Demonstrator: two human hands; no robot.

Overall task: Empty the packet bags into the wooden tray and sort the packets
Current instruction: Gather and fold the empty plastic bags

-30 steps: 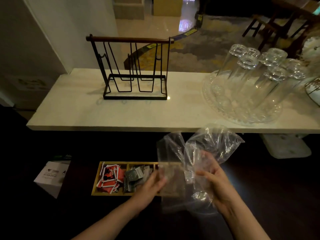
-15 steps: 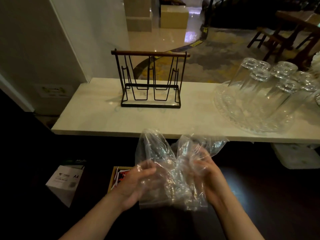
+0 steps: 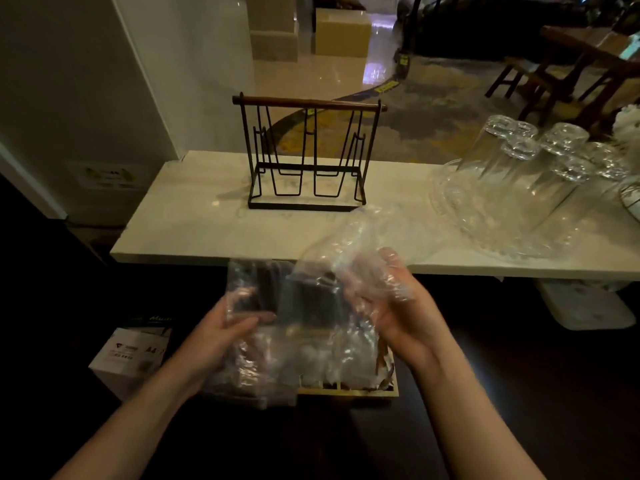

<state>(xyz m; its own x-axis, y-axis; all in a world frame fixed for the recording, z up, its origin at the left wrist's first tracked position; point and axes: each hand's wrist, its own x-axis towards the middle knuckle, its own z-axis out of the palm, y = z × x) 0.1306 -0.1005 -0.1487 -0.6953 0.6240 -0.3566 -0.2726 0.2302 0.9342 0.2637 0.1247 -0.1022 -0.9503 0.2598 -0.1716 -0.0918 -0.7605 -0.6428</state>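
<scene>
Both my hands hold crumpled clear plastic bags [image 3: 311, 306] above the dark table. My left hand [image 3: 225, 332] grips the lower left part of the plastic. My right hand [image 3: 398, 303] is closed on the upper right part, with plastic wrapped over its fingers. The bags look empty. Beneath them lies the wooden tray [image 3: 349, 396]; only its front rim and right corner show, and the packets inside are hidden behind the plastic.
A white marble counter [image 3: 194, 230] runs behind, carrying a black wire rack with a wooden bar [image 3: 308, 157] and a glass tray of upturned glasses [image 3: 519, 199]. A white A4 paper box [image 3: 131, 358] sits left of the wooden tray.
The view has tilted up and shifted. My hands have raised and bunched the plastic bags together, so they now cover the wooden tray and its packets.
</scene>
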